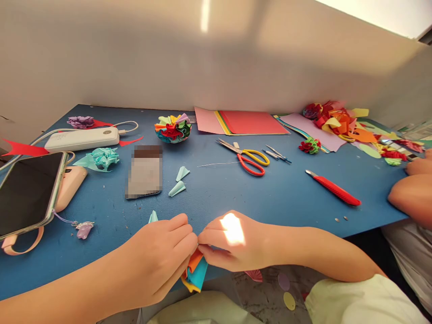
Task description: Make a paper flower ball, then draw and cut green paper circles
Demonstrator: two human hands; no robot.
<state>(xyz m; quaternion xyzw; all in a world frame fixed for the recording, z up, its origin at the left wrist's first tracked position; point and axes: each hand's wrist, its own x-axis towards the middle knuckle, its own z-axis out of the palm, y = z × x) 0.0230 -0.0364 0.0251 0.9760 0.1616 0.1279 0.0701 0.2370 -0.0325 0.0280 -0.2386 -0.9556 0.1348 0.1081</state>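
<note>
My left hand [158, 258] and my right hand [231, 243] meet at the blue table's [270, 193] near edge. Both pinch a small bundle of folded coloured paper [195, 272] in orange, light blue and yellow, which hangs below my fingers. A mint paper cone [153, 217] pokes up just behind my left hand. Two more mint cones [179, 181] lie a little farther out on the table.
Red and yellow scissors [248, 158], a thin wire [216, 164], tweezers [276, 154] and a red craft knife [334, 188] lie mid-table. A multicoloured paper ball [173, 128] and paper sheets [241, 121] sit at the back. A phone [29, 191] and power banks [83, 138] lie left. Another person's arm [410, 195] rests right.
</note>
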